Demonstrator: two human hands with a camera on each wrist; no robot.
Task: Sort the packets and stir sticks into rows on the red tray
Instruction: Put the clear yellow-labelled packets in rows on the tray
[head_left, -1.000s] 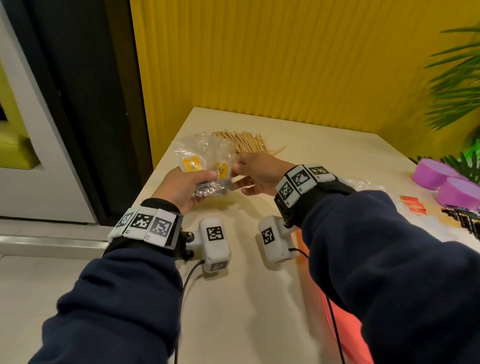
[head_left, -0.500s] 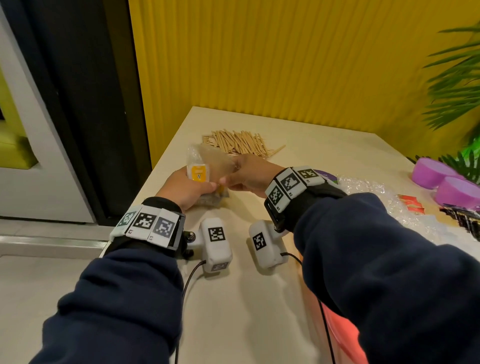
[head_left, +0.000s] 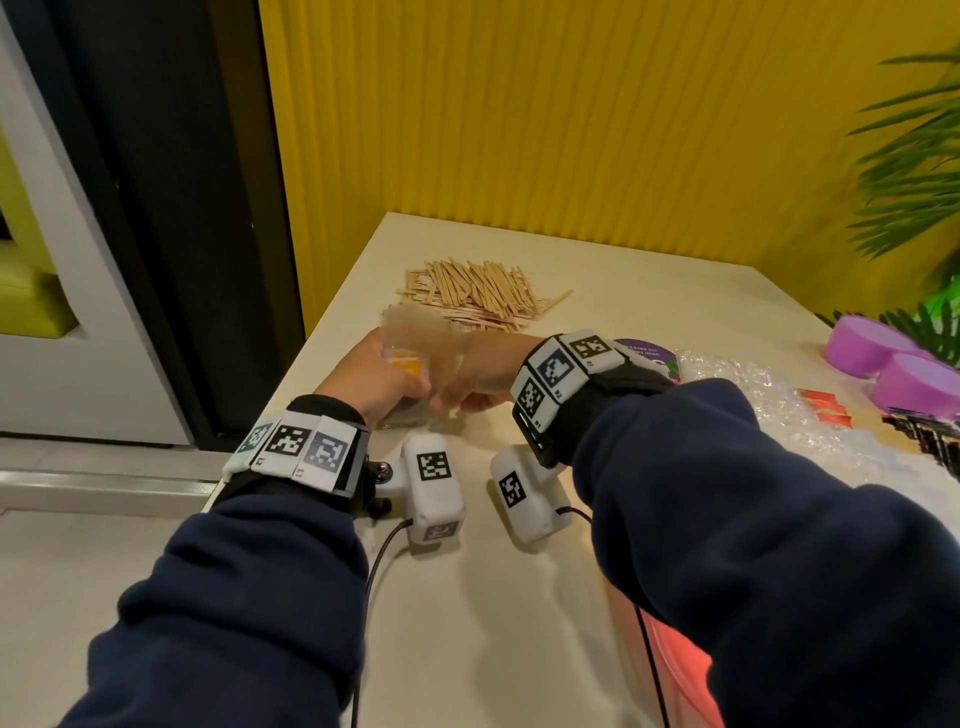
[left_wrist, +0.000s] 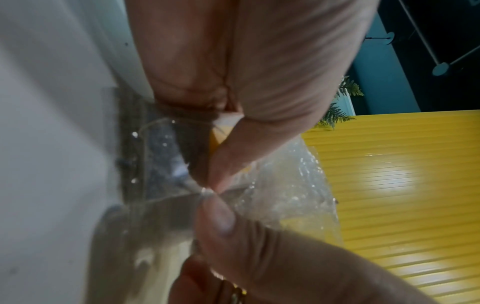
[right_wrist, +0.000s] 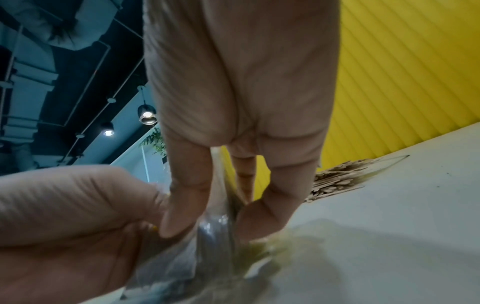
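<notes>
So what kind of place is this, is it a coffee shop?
Probably a café or its break corner: a heap of wooden stir sticks on a pale table, a ribbed yellow wall, and hanging ceiling lamps.

head cam looks down fwd, wrist cams v. close at fingers, all share clear bag (head_left: 421, 332)

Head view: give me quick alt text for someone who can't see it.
Both hands, left hand and right hand, grip a clear plastic bag holding yellow packets above a beige table. Behind lies a heap of wooden stir sticks; a red tray edge shows at the bottom right.
</notes>
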